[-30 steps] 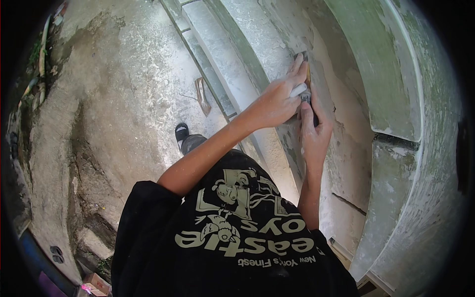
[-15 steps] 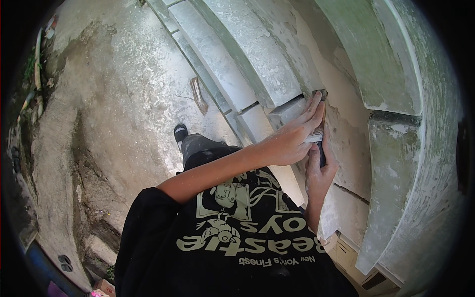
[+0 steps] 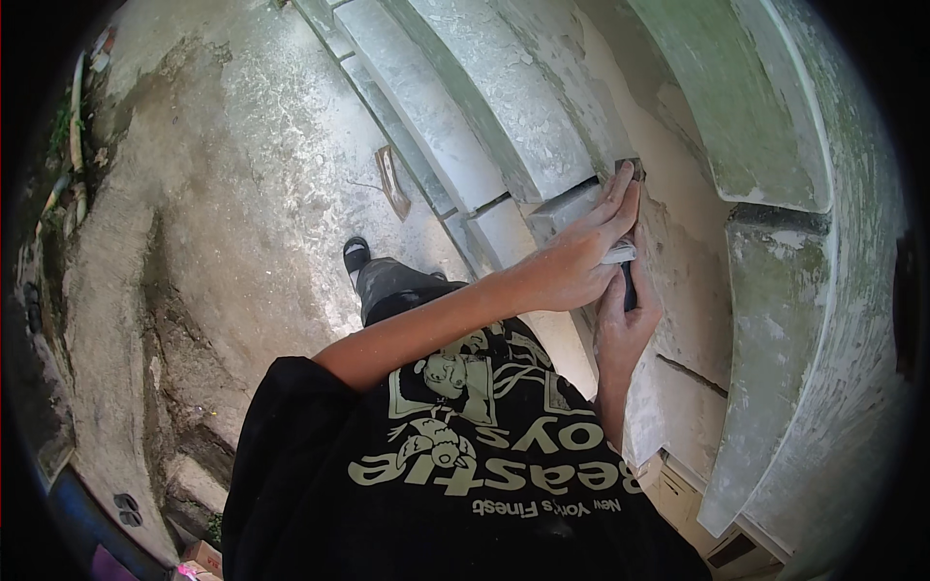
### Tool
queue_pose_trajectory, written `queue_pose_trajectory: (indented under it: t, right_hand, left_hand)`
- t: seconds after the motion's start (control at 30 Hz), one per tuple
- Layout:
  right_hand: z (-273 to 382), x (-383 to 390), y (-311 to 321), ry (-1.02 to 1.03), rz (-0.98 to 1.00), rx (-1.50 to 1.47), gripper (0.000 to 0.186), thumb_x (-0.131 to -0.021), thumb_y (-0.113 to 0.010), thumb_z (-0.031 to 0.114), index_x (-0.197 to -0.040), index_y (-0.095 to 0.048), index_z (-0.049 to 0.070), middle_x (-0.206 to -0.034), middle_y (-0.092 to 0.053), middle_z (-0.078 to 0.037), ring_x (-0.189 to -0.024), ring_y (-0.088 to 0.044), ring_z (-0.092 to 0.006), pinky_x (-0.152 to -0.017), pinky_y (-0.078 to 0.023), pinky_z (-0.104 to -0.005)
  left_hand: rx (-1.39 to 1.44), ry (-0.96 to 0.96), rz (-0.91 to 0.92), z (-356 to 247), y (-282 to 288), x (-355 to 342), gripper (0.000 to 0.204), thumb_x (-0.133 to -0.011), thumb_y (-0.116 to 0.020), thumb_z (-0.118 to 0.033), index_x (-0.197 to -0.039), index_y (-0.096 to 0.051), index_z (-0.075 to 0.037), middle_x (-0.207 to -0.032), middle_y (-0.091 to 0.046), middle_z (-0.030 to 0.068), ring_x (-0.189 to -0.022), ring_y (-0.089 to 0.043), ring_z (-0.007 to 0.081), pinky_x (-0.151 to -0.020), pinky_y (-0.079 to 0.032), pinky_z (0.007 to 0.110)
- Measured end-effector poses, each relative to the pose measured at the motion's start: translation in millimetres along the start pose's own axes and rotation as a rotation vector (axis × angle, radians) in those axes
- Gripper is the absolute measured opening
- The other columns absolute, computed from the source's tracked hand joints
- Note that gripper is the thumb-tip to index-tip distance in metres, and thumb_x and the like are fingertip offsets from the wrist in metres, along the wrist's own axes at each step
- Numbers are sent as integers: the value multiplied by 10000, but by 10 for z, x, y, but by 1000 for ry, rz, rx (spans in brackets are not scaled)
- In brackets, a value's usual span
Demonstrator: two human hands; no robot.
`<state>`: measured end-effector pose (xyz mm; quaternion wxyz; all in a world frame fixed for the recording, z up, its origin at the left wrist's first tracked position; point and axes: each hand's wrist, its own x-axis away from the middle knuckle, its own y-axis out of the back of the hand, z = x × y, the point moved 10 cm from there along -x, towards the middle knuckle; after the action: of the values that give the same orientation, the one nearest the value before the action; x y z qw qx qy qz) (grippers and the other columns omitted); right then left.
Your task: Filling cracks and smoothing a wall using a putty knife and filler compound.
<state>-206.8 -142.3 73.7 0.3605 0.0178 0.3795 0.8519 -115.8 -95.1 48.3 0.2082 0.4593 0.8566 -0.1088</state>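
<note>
My left hand (image 3: pixel 591 247) reaches across from the left, its fingers laid together along the upper part of a flat tool (image 3: pixel 628 167) and bent near its pale middle. My right hand (image 3: pixel 623 320) grips the tool's dark handle from below. The tool rests against a pale, plastered surface (image 3: pixel 668 261) between greenish-grey concrete strips; its exact kind and much of its blade are hidden by my fingers.
Stepped concrete bands (image 3: pixel 417 97) run diagonally beside me, with a curved greenish ledge (image 3: pixel 770 339) at right. A narrow strip of material (image 3: pixel 390 179) lies on the rough floor (image 3: pixel 213 194). Pipes (image 3: pixel 77 136) line the left edge, and a sandalled foot (image 3: pixel 356 254) shows below me.
Both hands and the tool moved down the surface toward my body between one and half a second ago, then slightly back up since. The strips in view shifted a little.
</note>
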Motion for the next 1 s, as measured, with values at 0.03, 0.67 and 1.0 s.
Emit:
queue_pose_trajectory:
  t: [0.03, 0.67, 1.0]
  right_hand:
    - [0, -77, -29, 5, -3, -2, 503, -942, -476, -31, -1444, -511, -17, -1320, -655, -210, -1123, -600, -136, -970, -461, -298]
    - [-6, -428, -396, -196, 90, -61, 493, -937, -499, -16, -1427, -506, -65, -1308, -664, -202, -1113, -601, -129, -961, -464, -287]
    - [51, -393, -344, -104, 85, -112, 475, -954, -519, -12, -1428, -523, -40, -1331, -648, -196, -1167, -583, -155, -1021, -428, -300]
  left_hand:
    - [-4, -5, -1, 7, 23, -58, 876, -842, -611, 27, -1566, -120, 65, -1641, -22, 313, -1511, -111, 468, -1225, -232, 427]
    - [-53, 45, -161, 121, 628, -286, 745, -835, -546, 48, -1521, -258, 90, -1619, -96, 343, -1501, -167, 460, -1216, -252, 442]
    - [-74, 20, -157, 124, 596, -194, 750, -837, -559, 60, -1521, -252, 90, -1615, -137, 322, -1474, -225, 460, -1194, -299, 416]
